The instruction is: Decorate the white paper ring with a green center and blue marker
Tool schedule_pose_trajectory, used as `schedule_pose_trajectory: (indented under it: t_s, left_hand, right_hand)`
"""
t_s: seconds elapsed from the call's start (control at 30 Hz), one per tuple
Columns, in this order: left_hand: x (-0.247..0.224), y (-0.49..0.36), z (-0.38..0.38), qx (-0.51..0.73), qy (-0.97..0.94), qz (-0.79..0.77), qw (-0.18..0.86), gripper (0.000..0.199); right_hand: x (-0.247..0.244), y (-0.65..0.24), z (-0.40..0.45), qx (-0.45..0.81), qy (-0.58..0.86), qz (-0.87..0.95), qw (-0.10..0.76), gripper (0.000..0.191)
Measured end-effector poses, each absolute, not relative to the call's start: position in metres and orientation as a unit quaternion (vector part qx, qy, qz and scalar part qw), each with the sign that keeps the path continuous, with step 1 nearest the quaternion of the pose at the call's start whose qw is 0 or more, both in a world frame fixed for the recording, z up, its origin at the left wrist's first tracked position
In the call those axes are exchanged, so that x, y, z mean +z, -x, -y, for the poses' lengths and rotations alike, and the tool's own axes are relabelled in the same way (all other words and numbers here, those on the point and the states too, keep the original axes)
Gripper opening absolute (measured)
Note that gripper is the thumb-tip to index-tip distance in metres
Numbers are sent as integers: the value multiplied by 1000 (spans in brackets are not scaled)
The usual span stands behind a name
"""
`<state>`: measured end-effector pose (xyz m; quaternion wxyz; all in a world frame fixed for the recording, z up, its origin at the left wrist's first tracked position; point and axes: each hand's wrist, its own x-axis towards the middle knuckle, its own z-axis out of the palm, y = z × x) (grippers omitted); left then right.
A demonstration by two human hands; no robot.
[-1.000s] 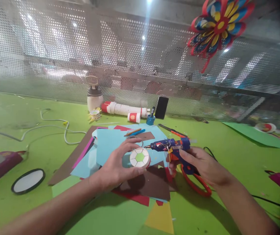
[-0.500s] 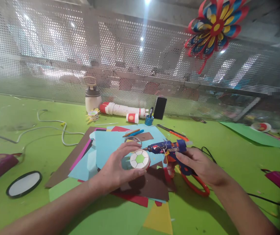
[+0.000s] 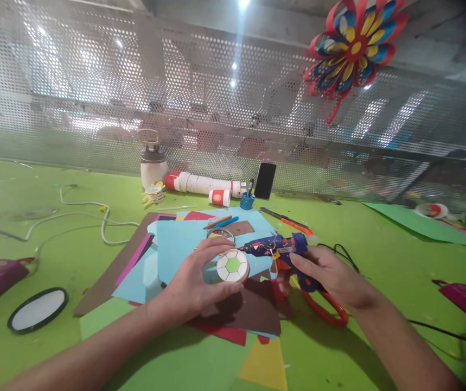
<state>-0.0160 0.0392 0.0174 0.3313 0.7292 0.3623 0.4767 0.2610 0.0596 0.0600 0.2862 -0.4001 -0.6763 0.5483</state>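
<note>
My left hand [image 3: 192,282] is closed around a short paper cup piece [image 3: 233,265], thumb below and fingers above. Its round white face, with a green hexagon and black radiating lines, points toward me. In my right hand [image 3: 332,274] is a blue hot glue gun [image 3: 275,245], its nozzle at the upper right rim of the cup piece. Whether the tip touches the rim I cannot tell. Under the gun lie scissors with orange-red handles [image 3: 330,312], partly hidden. Brown paper [image 3: 257,307] and light-blue paper [image 3: 176,239] spread beneath both hands.
Behind the paper lie a tape ring [image 3: 221,233], pens [image 3: 227,221] and a cutter [image 3: 287,220]. Further back are a red-and-white paper cup [image 3: 219,197], stacked cups [image 3: 204,183], a blue pot [image 3: 247,201] and a phone [image 3: 265,180]. A white cable [image 3: 106,222] runs at left.
The view has shifted very slightly. Both hands keep their hold, with the glue gun nozzle still at the cup piece's upper rim.
</note>
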Motion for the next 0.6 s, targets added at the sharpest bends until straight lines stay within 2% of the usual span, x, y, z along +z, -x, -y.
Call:
schedule_pose_trajectory:
  t_s: [0.17, 0.37, 0.6]
  left_hand:
    - [19, 16, -38, 466, -729, -381, 324, 50]
    - [19, 17, -39, 467, -760, -370, 261, 50]
    - [14, 14, -40, 437, -749, -408, 285, 46]
  right_hand:
    - [61, -261, -59, 551, 400, 673, 288, 34]
    - [63, -258, -58, 553, 408, 661, 303, 37]
    - [62, -259, -58, 561, 403, 636, 344, 36]
